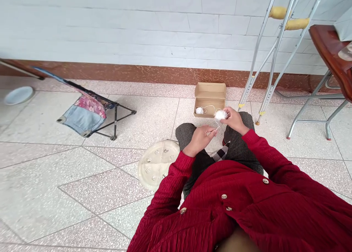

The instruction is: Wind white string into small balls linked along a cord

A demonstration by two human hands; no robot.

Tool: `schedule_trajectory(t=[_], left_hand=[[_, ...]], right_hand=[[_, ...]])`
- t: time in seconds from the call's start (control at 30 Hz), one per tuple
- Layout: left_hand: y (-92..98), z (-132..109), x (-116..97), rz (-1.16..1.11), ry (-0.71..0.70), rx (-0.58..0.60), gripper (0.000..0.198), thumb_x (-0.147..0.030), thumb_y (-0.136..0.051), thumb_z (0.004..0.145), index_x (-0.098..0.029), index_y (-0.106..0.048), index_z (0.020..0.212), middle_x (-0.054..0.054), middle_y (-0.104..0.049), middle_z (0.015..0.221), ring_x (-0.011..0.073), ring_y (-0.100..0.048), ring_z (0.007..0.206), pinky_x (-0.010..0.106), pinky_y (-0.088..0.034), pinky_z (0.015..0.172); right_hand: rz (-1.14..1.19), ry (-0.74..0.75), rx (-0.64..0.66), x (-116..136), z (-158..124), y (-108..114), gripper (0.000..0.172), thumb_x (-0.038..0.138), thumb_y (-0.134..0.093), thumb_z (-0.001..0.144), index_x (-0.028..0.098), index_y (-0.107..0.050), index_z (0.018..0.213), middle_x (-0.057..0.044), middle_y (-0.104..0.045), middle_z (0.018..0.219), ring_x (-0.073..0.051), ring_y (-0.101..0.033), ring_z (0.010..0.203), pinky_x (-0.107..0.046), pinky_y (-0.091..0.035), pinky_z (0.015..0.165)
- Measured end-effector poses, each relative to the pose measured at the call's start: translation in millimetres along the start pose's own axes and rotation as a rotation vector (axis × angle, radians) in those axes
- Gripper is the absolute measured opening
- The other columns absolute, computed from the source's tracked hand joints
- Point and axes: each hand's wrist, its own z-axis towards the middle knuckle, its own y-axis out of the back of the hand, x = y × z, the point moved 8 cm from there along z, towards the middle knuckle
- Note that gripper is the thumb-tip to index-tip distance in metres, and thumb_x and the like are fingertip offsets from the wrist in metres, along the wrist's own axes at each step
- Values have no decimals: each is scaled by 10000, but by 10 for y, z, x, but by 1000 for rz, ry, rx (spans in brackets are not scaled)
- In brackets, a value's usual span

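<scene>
Two hands [199,140], two yarn balls [221,115], two crutches [297,24], one cardboard box [210,94]

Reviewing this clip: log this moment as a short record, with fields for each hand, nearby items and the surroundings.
Left hand: pinches a thin white strand
Right hand: holds a fluffy white ball
Nearby: open cardboard box with a small white ball inside
Floor: round white studded disc, low folding stool, white plate
Against wall: metal crutches

No legible text, labels, numbers or signs in view.
</scene>
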Motion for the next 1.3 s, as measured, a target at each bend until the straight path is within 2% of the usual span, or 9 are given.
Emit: schedule_trajectory(t=[0.1,0.23,0.47,0.67,0.87,0.97,1.07,1.17,1.3], left_hand=[[169,35,10,98,-38,-45,359,-363,-504,991,-196,-690,733,-1,-690,720,158,-607,712,424,-443,1069],[232,81,29,110,-82,-42,389,-381,-491,1004,-187,-677,722,12,-677,735,162,-600,727,393,-473,999],[200,92,23,-9,-85,-166,374,-433,-490,1007,-186,-732,864,69,-732,880,212,-670,914,339,-513,861],[242,38,315,-91,77,-233,393,-483,-534,964,-165,-762,926,73,-776,947,224,-695,888,340,-539,832],[-157,-66,316,-178,120,-68,445,-480,-505,975,-161,-733,763,26,-754,814,190,-682,801,303,-520,824],[-392,-114,210,-191,93,67,438,-459,-499,982,-171,-710,729,18,-735,776,169,-663,759,283,-505,790],[-380,-130,126,-119,48,91,439,-437,-485,991,-175,-688,703,16,-712,745,164,-643,732,282,-491,757],[-119,-95,78,5,10,-6,414,-416,-476,1000,-188,-699,736,23,-707,752,169,-633,742,305,-500,803],[204,7,5,174,-55,-93,330,-377,-499,1000,-202,-727,836,36,-746,855,186,-653,819,418,-450,1047]], right_hand=[[184,-126,256,-196,-275,-251,496,216,-795,555,191,-624,1019,20,-624,872,-134,-569,705,-302,-513,693],[577,-271,531,-94,-646,-470,547,214,-822,572,195,-625,1083,0,-647,925,-154,-620,776,-281,-555,647],[828,-359,556,129,-749,-424,526,155,-807,611,218,-634,1104,-16,-685,986,-160,-661,796,-285,-603,659],[918,-318,601,464,-779,-400,595,167,-816,571,229,-626,1131,-33,-700,1034,-183,-663,815,-302,-598,651],[782,-102,289,652,-356,-97,525,295,-785,637,252,-561,1110,-41,-657,1122,-200,-652,897,-343,-580,733],[492,-5,-1,499,-90,135,513,324,-789,611,242,-524,1042,-21,-627,1055,-175,-611,825,-326,-544,714],[111,69,-135,339,-1,232,522,299,-797,580,225,-530,1021,-12,-622,989,-174,-582,802,-318,-501,725],[-105,84,-72,191,-89,132,496,293,-781,603,209,-562,1040,-21,-631,994,-183,-580,822,-315,-475,738],[16,-33,273,41,-349,-248,476,253,-772,589,209,-585,1025,16,-610,904,-145,-556,732,-278,-469,673]])
